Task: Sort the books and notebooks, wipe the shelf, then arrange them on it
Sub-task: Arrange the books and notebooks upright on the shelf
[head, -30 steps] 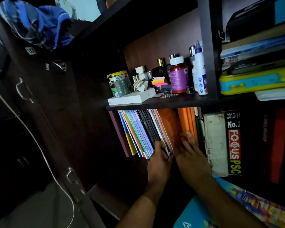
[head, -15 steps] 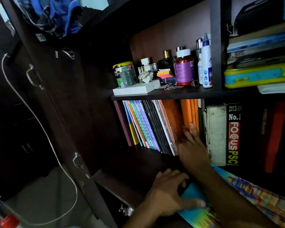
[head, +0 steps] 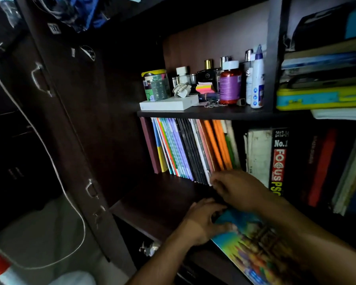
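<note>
Left hand [head: 201,221] grip is curling its fingers over the near corner of a glossy blue-and-multicolour picture-cover book [head: 253,245], apparently holding it, though the thumb side is hidden. Right hand [head: 236,190] is reaching just above it with fingers loosely bent toward the foot of the upright row; blur is making it impossible to tell whether that grip is pinching anything. The colourful book is lying flat and tilted at the front edge of the dark wooden shelf [head: 164,198], partly overhanging, under the right forearm. Behind it, a leaning row of thin notebooks with purple, black and orange spines [head: 193,149] is standing to the left, with thicker books including a black-and-red "FOCUS PSC" volume [head: 277,161] on the right. Judging by this, the arranging step is under way. Next move probably needs the flat book stood on edge and slid into a gap opened between notebooks and thick books.
</note>
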A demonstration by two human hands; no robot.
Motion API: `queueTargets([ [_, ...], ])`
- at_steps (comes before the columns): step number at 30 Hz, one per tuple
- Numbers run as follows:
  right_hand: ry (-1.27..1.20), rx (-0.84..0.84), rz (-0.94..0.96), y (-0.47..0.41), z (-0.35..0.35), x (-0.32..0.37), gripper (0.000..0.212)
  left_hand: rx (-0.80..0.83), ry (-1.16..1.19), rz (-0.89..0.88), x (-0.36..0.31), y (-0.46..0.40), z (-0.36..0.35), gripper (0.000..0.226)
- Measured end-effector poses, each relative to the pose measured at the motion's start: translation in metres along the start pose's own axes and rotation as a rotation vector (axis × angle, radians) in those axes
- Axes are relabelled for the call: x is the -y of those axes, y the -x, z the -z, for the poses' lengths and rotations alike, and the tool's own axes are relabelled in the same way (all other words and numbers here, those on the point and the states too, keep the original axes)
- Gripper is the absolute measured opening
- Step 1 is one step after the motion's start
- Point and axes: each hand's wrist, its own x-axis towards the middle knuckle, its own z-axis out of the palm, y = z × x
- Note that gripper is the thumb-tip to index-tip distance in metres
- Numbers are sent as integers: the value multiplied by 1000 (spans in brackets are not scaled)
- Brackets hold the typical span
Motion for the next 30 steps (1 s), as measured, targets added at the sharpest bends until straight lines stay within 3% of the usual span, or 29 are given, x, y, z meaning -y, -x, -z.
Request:
queueTargets([
  [3,-66,-73,-104,49,-17,-24,33,-80,102,-27,3,-1,-1,72],
  [7,19,-32,-223,75,-26,-32,62,-115,24,-32,1,0,-3,59],
  [12,-38,75,-433,76,-18,-42,82,-87,-67,28,-16,5,2,67],
  [17,-326,11,-521,76,-17,-43,78,-31,132,145,-32,10,12,40],
  [20,-512,24,-509,78,-17,-51,54,-15,204,197,-47,13,14,44],
  [22,-731,-54,-451,74,-17,-48,35,-36,179,261,-52,18,21,50],
  [24,-852,-163,-430,73,-17,-50,32,-115,172,345,-64,20,34,52],
  [25,-885,-215,-431,72,-16,-47,36,-211,245,405,-67,23,43,51],
  [27,-928,-362,-430,70,-12,-42,43,-381,633,502,-81,31,52,52],
  [29,-975,-541,-446,70,-1,-29,39,-414,959,472,-94,44,51,51],
  [30,-980,-625,-463,70,3,-25,36,-350,991,439,-97,52,44,50],
])
